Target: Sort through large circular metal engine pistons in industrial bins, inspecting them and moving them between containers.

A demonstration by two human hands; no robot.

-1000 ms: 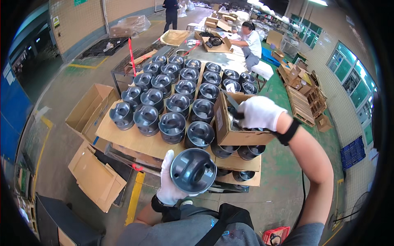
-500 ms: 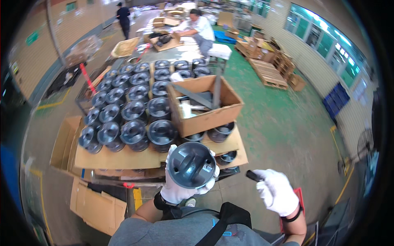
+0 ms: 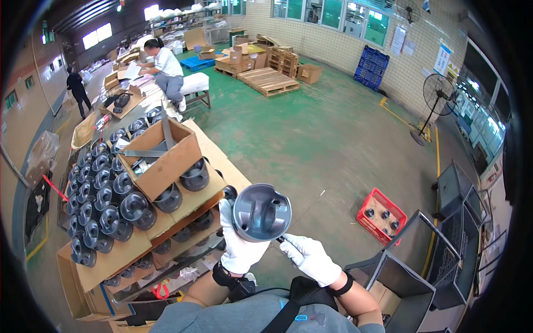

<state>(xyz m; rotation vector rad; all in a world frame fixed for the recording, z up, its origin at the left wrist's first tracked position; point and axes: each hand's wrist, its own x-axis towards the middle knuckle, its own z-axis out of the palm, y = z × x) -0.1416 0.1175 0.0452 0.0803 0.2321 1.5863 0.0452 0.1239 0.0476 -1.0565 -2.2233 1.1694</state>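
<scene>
My left hand [image 3: 240,252], in a white glove, is closed round a dark grey piston [image 3: 261,223]. Its hollow inside faces up toward me, showing the bosses and ribs. My right hand [image 3: 312,260], gloved too, pinches a small dark tool [image 3: 280,239] beside the piston's lower right rim. Most of that tool is covered by the fingers, and I cannot tell whether its tip touches the piston. To the left, rows of similar pistons [image 3: 136,208] stand on a cardboard-covered stack, with more on a layer below.
An open cardboard box [image 3: 176,161] with metal bars sits on the pistons. A red crate [image 3: 382,216] holding several small dark parts lies on the floor at right. Dark metal bins [image 3: 405,288] stand at lower right, a fan [image 3: 436,102] behind. A seated co-worker [image 3: 165,69] is at the far table.
My view has swung right, bringing the red crate, bins and fan into sight. My right hand has come in from the far right to the piston, bringing the dark tool to its rim.
</scene>
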